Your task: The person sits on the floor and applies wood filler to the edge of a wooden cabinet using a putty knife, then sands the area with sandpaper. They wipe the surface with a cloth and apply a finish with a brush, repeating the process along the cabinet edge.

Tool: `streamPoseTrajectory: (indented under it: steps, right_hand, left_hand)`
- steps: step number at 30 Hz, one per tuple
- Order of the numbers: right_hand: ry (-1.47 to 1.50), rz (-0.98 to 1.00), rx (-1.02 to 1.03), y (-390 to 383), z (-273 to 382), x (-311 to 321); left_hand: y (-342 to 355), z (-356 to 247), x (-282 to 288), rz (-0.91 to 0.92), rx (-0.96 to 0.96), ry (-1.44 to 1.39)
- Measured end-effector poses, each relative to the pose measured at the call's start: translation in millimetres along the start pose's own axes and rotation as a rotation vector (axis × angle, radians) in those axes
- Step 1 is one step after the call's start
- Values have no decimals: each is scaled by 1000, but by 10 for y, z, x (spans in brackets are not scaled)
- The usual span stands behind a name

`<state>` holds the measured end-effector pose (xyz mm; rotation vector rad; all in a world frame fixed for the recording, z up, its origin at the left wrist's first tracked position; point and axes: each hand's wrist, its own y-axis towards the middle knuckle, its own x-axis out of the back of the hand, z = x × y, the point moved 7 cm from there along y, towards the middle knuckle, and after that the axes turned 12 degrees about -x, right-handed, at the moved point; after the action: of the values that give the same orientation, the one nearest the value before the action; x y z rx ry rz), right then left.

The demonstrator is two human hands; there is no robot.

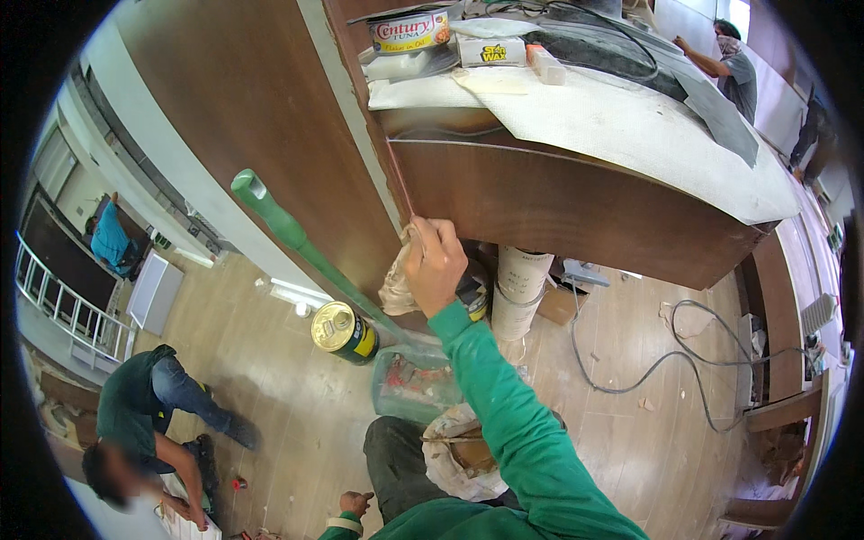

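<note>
Closed around a crumpled beige rag (397,281), my right hand (436,264) presses its fingertips at the inside corner where the upright brown wooden panel (261,117) meets the brown shelf front (558,193). A thin pinkish line runs up that corner just above the fingers; whether it is a mark or a slim tool, I cannot tell. Low down beside my leg is my left hand (355,504), with a pale band at its wrist. Its fingers are loosely bent, one stretched out, and nothing shows in it. A green pole handle (297,238) slants left of the rag toward a translucent green tub (387,400).
Cans, small boxes and a grey cable lie on the white-covered shelf top (630,117). Below stand a yellow-topped can (337,328), white pails (517,306) and an open sack (450,472). A cable (621,387) loops across the floor. Other people work nearby at left and far right.
</note>
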<state>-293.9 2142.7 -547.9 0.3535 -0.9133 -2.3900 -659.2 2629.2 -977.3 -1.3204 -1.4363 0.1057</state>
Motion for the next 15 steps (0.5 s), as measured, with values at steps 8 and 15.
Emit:
streamPoseTrajectory:
  steps: [8,15]
  right_hand:
    - [-3,-30,68,391,486,-34]
    - [3,-39,59,576,665,-91]
  left_hand:
    - [25,-73,144,44,-7,52]
    - [9,-145,114,14,-27,-6]
